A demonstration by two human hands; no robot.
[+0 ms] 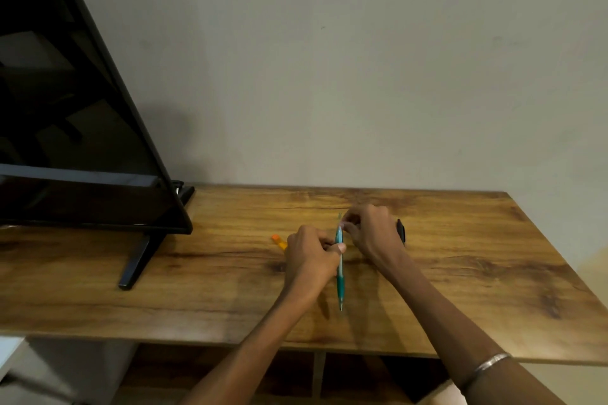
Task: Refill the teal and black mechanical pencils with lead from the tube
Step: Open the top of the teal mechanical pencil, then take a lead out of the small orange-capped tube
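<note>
Near the middle of the table (460, 273), the orange lead tube (278, 240) lies behind the left hand (312, 260) gripping the upright teal pencil (340, 260), whose top the right hand (368, 230) pinches, the black pencil (400, 231) beyond; a slip could snap any lead there.

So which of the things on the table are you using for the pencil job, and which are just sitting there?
For the job:
teal pencil, gripped by the left hand, the right hand pinching its top
black pencil, lying behind the right hand
orange lead tube, left of the left hand

Just there:
black screen on its stand
</note>
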